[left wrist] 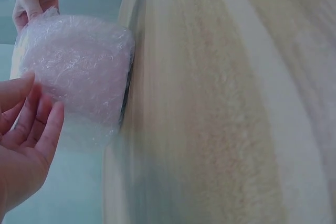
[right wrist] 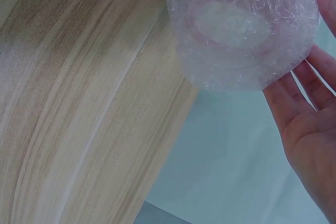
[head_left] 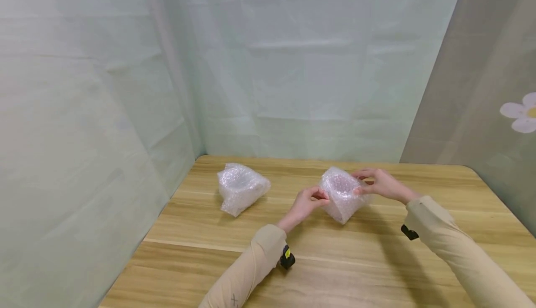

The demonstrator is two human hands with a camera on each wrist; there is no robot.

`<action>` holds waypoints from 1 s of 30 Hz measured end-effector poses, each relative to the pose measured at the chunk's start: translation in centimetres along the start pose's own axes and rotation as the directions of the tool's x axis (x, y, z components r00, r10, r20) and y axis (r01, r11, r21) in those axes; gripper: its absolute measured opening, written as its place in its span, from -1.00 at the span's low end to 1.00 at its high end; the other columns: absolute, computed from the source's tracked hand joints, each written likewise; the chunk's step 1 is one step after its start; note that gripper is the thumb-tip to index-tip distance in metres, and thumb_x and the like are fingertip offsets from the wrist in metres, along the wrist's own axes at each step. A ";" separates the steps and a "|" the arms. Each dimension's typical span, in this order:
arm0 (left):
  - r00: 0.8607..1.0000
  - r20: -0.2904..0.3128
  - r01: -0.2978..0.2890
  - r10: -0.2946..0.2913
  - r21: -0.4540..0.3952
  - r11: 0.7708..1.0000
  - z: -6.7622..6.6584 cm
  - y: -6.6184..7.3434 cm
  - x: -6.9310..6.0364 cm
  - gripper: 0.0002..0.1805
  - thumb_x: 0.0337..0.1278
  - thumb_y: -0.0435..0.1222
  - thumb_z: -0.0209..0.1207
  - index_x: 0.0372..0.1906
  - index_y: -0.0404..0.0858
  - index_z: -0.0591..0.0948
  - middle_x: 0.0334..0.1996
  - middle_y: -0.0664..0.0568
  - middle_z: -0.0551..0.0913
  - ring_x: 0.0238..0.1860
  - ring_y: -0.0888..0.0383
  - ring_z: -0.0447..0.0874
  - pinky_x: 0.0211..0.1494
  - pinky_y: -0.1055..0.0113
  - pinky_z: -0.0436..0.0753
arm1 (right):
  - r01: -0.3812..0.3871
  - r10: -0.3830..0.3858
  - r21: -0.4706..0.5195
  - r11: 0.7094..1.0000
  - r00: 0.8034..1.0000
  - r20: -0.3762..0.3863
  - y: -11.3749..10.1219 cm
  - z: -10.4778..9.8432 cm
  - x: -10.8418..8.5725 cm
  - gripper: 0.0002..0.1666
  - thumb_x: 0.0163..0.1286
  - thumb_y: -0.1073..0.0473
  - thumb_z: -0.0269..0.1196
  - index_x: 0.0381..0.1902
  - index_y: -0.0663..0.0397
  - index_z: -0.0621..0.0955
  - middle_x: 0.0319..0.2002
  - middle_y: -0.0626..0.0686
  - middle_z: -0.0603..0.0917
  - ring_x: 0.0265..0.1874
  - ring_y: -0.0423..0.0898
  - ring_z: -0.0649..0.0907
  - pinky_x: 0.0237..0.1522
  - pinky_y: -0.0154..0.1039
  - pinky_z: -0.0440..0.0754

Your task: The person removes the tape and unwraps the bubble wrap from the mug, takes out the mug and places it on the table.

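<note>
A bundle of clear bubble wrap [head_left: 341,194] with something pinkish and round inside stands at the middle right of the table; the wrap blurs what it is. In the right wrist view, a pale oval ringed in pink shows through the wrapped bundle [right wrist: 231,24]. My left hand [head_left: 307,204] pinches the bundle's near left edge between thumb and fingers. On the opposite side, my right hand [head_left: 383,186] grips it, thumb in front and fingers round the far right. A second bubble-wrapped bundle [head_left: 243,188], whitish, lies to the left, apart from both hands.
The wood-grain table [head_left: 201,261] has rounded far corners. Pale green cloth [head_left: 301,75] hangs behind it and along the left, and a grey-brown panel with a white flower [head_left: 523,112] hangs at the right. Dark wrist cameras sit under both sleeves.
</note>
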State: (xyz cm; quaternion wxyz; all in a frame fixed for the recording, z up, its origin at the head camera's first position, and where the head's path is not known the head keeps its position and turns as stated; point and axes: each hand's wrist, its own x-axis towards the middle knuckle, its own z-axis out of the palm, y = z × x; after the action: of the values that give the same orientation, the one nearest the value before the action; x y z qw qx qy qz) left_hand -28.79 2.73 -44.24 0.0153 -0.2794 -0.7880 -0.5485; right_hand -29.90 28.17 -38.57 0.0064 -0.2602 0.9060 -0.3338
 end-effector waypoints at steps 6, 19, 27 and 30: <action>1.000 0.008 0.010 -0.010 -0.006 1.000 0.0 0.0 -0.4 -0.88 -0.13 -0.45 0.31 -0.41 -0.33 0.59 -0.42 0.02 0.61 -0.36 0.26 0.51 -0.27 0.43 0.51 | 0.016 -0.016 0.025 1.000 1.000 -0.004 0.0 0.0 0.0 -0.32 0.05 0.01 0.37 0.06 0.30 0.49 0.00 0.30 0.49 -0.06 0.17 0.49 -0.12 0.11 0.47; 0.994 -0.100 -0.042 0.043 0.017 0.999 1.0 -0.4 -0.6 -0.91 -0.10 -0.38 0.30 -0.47 -0.33 0.62 -0.46 0.04 0.63 -0.36 0.29 0.53 -0.28 0.47 0.53 | -0.007 0.007 0.017 1.000 1.000 0.000 -0.4 0.2 -0.2 -0.31 0.07 0.01 0.36 0.08 0.30 0.48 0.02 0.31 0.48 -0.04 0.18 0.48 -0.13 0.07 0.49; 0.996 -0.082 -0.028 0.028 0.005 1.000 1.1 -0.4 -0.6 -0.91 -0.11 -0.40 0.29 -0.51 -0.33 0.60 -0.52 0.08 0.60 -0.44 0.34 0.47 -0.34 0.47 0.52 | -0.013 0.012 0.025 1.000 1.000 0.003 -0.5 0.2 -0.3 -0.30 0.07 0.01 0.36 0.09 0.32 0.47 0.03 0.32 0.47 -0.04 0.19 0.47 -0.12 0.07 0.48; 0.997 -0.075 0.007 -0.008 -0.010 1.000 1.0 -0.2 -0.6 -0.91 -0.11 -0.41 0.30 -0.52 -0.35 0.60 -0.54 0.11 0.58 -0.45 0.33 0.46 -0.35 0.47 0.50 | -0.014 0.014 0.018 1.000 1.000 0.006 -0.5 0.2 -0.3 -0.30 0.07 0.01 0.35 0.09 0.32 0.47 0.03 0.32 0.47 -0.04 0.19 0.47 -0.12 0.09 0.48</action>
State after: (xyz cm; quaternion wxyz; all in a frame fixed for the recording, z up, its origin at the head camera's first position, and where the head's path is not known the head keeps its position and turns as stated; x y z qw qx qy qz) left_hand -28.11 3.35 -45.01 0.0416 -0.2555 -0.7851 -0.5626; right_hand -29.30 27.84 -38.48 0.0136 -0.2548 0.9047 -0.3412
